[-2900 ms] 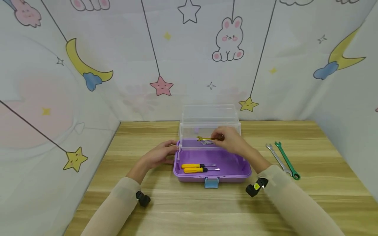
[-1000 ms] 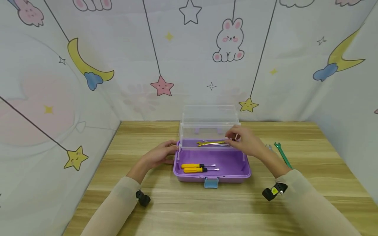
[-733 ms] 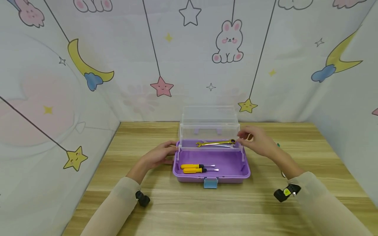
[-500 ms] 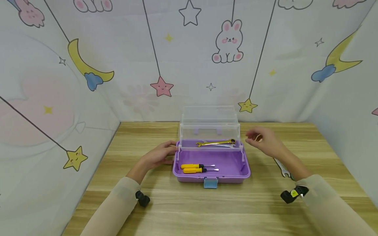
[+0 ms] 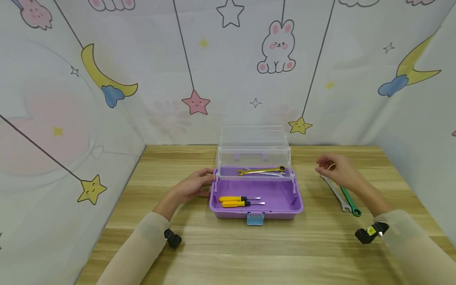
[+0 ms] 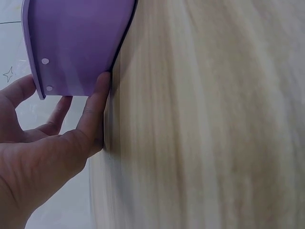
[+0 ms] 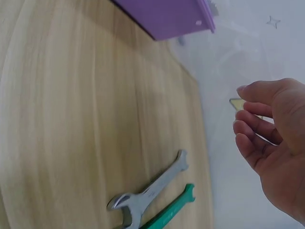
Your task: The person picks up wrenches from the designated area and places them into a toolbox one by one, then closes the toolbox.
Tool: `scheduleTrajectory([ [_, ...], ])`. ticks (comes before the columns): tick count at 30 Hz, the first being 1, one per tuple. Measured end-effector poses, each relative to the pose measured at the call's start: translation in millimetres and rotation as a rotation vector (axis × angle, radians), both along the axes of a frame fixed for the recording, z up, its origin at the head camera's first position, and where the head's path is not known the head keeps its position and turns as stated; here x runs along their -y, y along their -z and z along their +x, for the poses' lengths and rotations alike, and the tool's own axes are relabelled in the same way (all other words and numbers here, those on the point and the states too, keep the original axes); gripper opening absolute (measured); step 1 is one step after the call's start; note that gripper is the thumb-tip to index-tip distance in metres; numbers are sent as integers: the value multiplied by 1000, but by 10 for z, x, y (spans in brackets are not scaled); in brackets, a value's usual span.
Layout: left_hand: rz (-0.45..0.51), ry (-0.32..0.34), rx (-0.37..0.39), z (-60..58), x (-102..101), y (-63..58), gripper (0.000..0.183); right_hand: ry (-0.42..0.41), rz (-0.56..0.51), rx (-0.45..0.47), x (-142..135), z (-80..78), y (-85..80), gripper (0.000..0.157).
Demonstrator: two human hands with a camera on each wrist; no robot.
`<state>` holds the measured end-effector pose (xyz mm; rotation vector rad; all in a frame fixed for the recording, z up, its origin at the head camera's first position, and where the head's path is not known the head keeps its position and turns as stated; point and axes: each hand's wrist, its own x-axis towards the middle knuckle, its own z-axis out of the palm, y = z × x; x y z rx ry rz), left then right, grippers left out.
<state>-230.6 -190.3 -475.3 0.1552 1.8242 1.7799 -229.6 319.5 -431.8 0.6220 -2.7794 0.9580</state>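
Note:
A purple toolbox (image 5: 256, 214) stands on the table with its see-through lid raised. My left hand (image 5: 192, 186) rests against the box's left side; in the left wrist view its fingertips touch the purple wall. Bare of any object, my right hand (image 5: 336, 171) hovers right of the box with loosely bent fingers. Below it lie a silver wrench (image 5: 335, 192) and a green wrench (image 5: 351, 202), side by side. A gold wrench (image 5: 261, 170) lies over another silver wrench (image 5: 278, 174) in the clear upper tray. Two yellow screwdrivers (image 5: 233, 204) lie in the box's bottom.
The wood-grain table (image 5: 228, 253) ends at a white cloth backdrop (image 5: 160, 71) printed with stars and rabbits. The lid (image 5: 253, 136) stands close to that cloth. A blue latch (image 5: 255, 219) hangs at the toolbox's front.
My right hand has laid the gold wrench in the upper tray, let go, and moved right over the loose wrenches. The left hand has stayed at the box.

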Motion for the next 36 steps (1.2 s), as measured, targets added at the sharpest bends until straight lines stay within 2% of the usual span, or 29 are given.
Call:
scheduleTrajectory([
  [13, 0, -2, 9, -15, -11, 20, 40, 35, 41, 30, -349, 92, 287, 19],
  [19, -5, -8, 11, 5, -17, -7, 42, 84, 107, 136, -427, 151, 379, 26],
  [23, 1, -2, 5, -3, -10, 11, 43, 98, 170, 207, -428, 194, 384, 30],
  [27, 1, -1, 3, 0, -3, 15, 44, 83, 211, 213, -371, 218, 371, 30],
  [36, -4, -5, 1, 3, 6, 12, 42, 88, 176, 244, -282, 220, 435, 20],
])
